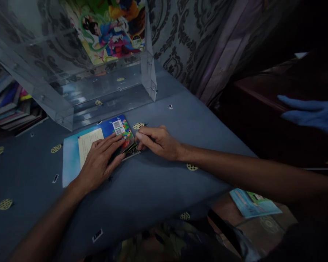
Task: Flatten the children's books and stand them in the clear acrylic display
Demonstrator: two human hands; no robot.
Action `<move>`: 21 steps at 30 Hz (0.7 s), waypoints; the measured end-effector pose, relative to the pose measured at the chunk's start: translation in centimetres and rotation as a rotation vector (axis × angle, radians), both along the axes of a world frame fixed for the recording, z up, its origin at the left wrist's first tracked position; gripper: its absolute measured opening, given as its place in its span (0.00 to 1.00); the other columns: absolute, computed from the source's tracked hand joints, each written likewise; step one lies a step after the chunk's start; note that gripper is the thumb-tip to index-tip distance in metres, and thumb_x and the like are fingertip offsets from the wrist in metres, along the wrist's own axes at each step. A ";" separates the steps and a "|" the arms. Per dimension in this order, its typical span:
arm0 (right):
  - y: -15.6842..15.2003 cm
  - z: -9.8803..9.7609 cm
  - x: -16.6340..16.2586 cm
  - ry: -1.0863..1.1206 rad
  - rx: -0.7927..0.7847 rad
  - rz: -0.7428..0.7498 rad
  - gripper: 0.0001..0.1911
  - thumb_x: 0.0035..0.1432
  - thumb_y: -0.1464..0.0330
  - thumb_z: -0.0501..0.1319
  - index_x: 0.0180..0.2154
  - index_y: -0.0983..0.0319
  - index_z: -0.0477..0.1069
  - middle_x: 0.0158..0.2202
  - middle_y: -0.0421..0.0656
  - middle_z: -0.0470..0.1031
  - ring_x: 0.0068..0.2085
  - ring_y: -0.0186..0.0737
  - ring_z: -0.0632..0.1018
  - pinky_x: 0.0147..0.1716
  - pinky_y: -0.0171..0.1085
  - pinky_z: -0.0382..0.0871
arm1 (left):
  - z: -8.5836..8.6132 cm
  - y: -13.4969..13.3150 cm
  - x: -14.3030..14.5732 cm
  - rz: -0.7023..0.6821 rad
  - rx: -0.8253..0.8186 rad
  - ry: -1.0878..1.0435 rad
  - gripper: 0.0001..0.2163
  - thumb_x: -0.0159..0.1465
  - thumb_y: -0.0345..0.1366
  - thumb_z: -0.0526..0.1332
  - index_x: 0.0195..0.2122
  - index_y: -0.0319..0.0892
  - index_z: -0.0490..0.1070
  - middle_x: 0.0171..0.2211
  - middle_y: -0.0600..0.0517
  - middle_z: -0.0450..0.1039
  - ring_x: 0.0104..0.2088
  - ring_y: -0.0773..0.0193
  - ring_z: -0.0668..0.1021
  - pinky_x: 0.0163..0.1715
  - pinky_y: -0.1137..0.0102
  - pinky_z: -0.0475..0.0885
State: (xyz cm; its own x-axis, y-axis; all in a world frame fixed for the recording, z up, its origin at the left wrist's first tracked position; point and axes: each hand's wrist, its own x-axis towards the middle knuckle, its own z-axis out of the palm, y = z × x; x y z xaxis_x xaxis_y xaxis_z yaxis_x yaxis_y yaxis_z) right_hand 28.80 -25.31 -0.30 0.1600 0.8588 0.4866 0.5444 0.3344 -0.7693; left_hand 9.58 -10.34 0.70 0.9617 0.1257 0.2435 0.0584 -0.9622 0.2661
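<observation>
A thin colourful book [82, 145] lies back cover up on the blue-grey tablecloth [142, 196], its barcode stickers near the far corner. My left hand [100, 162] rests flat on the cover, fingers stretched out. My right hand [157, 142] is curled at the book's right corner, with thumb and fingers pinched on the edge of the pages there.
A clear acrylic box [71, 72] stands behind the book, with an illustrated book [109, 29] propped inside. Stacked books [8, 105] lie at the far left. Another person's blue-gloved hand [311, 112] hovers at right. A booklet [254, 203] lies below the table's edge.
</observation>
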 end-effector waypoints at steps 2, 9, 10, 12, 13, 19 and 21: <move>-0.1 0.0 0.0 -0.039 -0.030 0.012 0.17 0.72 0.65 0.50 0.29 0.60 0.65 0.25 0.38 0.74 0.28 0.32 0.75 0.33 0.32 0.67 | 0.0 0.0 0.0 -0.006 0.009 -0.005 0.20 0.74 0.46 0.51 0.63 0.48 0.67 0.62 0.47 0.70 0.64 0.48 0.69 0.59 0.47 0.66; -0.9 -0.2 0.1 -0.186 -0.066 0.004 0.17 0.72 0.66 0.50 0.28 0.60 0.61 0.24 0.38 0.72 0.26 0.32 0.73 0.29 0.33 0.62 | -0.1 0.1 0.0 -0.016 0.028 -0.022 0.20 0.74 0.48 0.50 0.62 0.47 0.67 0.63 0.46 0.69 0.64 0.49 0.69 0.58 0.49 0.67; -0.9 -0.2 0.1 -0.177 -0.069 0.011 0.17 0.72 0.67 0.50 0.28 0.60 0.61 0.24 0.38 0.72 0.26 0.32 0.73 0.29 0.33 0.62 | -0.2 0.1 0.0 -0.015 0.029 -0.022 0.20 0.74 0.48 0.50 0.62 0.47 0.67 0.63 0.47 0.69 0.64 0.49 0.69 0.57 0.49 0.67; -1.0 -0.1 0.1 -0.131 -0.097 0.024 0.16 0.72 0.67 0.50 0.28 0.60 0.62 0.25 0.38 0.73 0.28 0.33 0.76 0.31 0.32 0.64 | -0.1 0.1 0.0 -0.019 0.027 -0.020 0.20 0.74 0.48 0.50 0.62 0.47 0.67 0.62 0.47 0.70 0.64 0.49 0.69 0.57 0.49 0.67; -0.9 0.0 0.1 -0.107 -0.113 0.029 0.16 0.72 0.67 0.50 0.29 0.60 0.62 0.25 0.38 0.74 0.28 0.33 0.77 0.31 0.32 0.65 | -0.1 0.1 0.0 -0.021 0.026 -0.018 0.20 0.74 0.48 0.51 0.62 0.47 0.67 0.62 0.46 0.70 0.64 0.49 0.69 0.57 0.50 0.67; -0.7 0.2 0.2 -0.058 -0.139 0.033 0.15 0.72 0.66 0.50 0.31 0.60 0.64 0.27 0.39 0.77 0.30 0.33 0.79 0.32 0.32 0.67 | -0.1 0.1 0.0 -0.018 0.027 -0.019 0.20 0.74 0.48 0.51 0.62 0.46 0.67 0.62 0.45 0.70 0.64 0.49 0.69 0.58 0.50 0.67; -0.8 0.2 0.2 -0.061 -0.141 0.036 0.15 0.72 0.67 0.50 0.31 0.60 0.64 0.27 0.39 0.77 0.30 0.33 0.79 0.33 0.32 0.67 | -0.1 0.1 0.0 -0.021 0.031 -0.021 0.20 0.74 0.48 0.50 0.62 0.47 0.66 0.62 0.45 0.70 0.64 0.49 0.70 0.58 0.50 0.67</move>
